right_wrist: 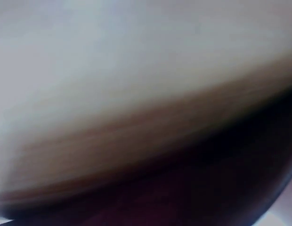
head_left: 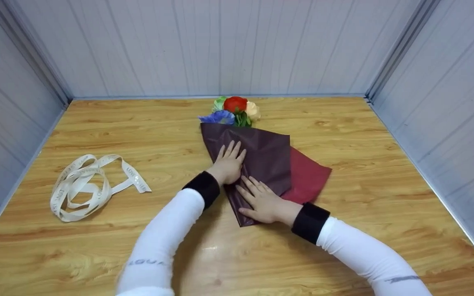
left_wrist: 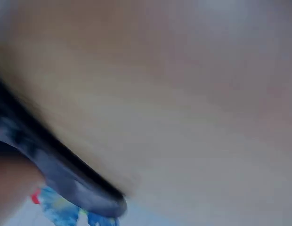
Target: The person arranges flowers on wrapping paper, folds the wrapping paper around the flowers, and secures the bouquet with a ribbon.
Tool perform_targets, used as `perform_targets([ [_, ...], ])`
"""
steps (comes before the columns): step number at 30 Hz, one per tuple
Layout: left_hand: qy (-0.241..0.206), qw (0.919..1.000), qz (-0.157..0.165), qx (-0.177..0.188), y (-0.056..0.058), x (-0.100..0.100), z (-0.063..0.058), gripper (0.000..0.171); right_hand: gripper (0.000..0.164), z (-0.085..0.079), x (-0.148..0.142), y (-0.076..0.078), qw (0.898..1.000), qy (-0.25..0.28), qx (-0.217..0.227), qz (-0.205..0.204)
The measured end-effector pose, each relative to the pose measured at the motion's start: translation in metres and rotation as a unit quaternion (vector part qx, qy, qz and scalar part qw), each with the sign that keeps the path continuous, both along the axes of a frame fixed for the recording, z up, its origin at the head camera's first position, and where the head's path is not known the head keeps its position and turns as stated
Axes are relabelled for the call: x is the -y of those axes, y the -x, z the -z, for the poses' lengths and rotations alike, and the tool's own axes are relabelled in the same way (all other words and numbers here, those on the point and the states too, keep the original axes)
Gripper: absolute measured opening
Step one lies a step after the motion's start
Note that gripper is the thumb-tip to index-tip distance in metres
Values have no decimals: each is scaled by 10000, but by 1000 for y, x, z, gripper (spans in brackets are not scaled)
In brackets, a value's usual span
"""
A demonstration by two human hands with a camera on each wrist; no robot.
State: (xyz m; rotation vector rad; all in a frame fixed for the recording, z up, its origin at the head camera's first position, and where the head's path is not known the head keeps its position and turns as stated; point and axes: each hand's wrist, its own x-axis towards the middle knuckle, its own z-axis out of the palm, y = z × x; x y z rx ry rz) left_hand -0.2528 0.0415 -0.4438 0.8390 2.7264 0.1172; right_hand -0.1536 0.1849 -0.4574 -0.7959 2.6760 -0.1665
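White sleeves (head_left: pixel 165 238) are seen nearest, soft and creased, dark marks printed on the cloth; each is ended by a black wristband (head_left: pixel 204 189). Wood grain, honey-coloured with a slight sheen, is shown by the table (head_left: pixel 97 255).

At table centre, a dark plum sheet (head_left: pixel 261 148) is laid, smooth, faintly glossy, creased, tapered toward the near end. A matte red sheet (head_left: pixel 309 172) is partly covered by it, right side. Beyond the far edge, ruffled blooms are exposed: blue flower (head_left: pixel 221 117), red flower (head_left: pixel 235 104), peach flower (head_left: pixel 253 111), green leaves (head_left: pixel 242 119).

Left hand (head_left: pixel 228 164): laid flat on the plum sheet near its left edge, fingers straight, slightly spread. Right hand (head_left: pixel 261 201): laid on the narrow end, fingers extended, thumb held apart. Nothing is pinched by either.

Looped pale ribbon (head_left: pixel 58 197), lettered, is shown by the head view alone. Both wrist views are mostly filled by blurred skin; blue petals are caught low in the left one.
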Motion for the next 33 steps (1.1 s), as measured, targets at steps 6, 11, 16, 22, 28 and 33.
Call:
perform_targets([
  [6,145,9988,290,363,-59,10,-5,66,58,-4,-8,10,9965,639,536,-54],
  [11,205,9971,393,613,-87,13,-6,81,56,-13,-21,19,9718,1856,1414,327],
  [16,441,9971,306,538,-98,12,-6,85,59,-9,-20,2,9811,1677,960,101],
  [22,519,9968,254,545,-99,11,-4,89,59,0,-23,-19,9954,927,197,-139],
  [28,465,9957,254,765,-94,13,-2,97,60,9,-29,-18,9952,924,-310,-36],
  [33,411,9953,188,851,-90,13,-2,93,58,18,-42,-5,9936,872,-665,277],
])
